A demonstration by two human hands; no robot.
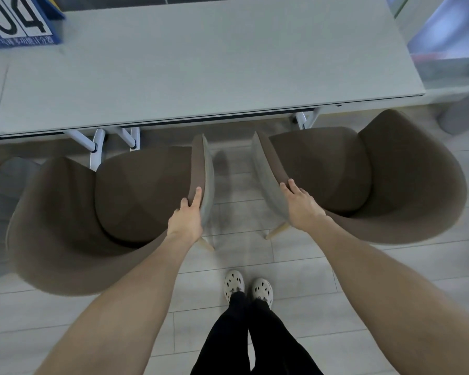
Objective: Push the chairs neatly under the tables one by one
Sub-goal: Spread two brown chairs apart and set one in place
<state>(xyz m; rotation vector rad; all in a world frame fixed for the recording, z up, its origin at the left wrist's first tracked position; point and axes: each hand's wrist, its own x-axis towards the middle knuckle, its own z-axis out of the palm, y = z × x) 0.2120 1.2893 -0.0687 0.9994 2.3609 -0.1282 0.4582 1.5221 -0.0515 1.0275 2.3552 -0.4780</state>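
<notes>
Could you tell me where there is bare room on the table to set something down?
Most of the table is bare, from the numbered sign at its far left corner across to its right end. The floor by its near edge is crowded with the two chairs.

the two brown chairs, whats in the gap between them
In the head view, only bare grey plank floor lies between the left chair and right chair; the person's shoes stand nearer.

We note two chairs: left chair [98,212] and right chair [377,180], both taupe-brown upholstery with grey outer shells and pale wood legs. Table [201,63] pale grey, white metal legs. Sign [16,20] blue and white, black numerals. Floor [295,266] light grey planks. Shoes [248,288] white with dark holes; trousers [252,339] black.
</notes>
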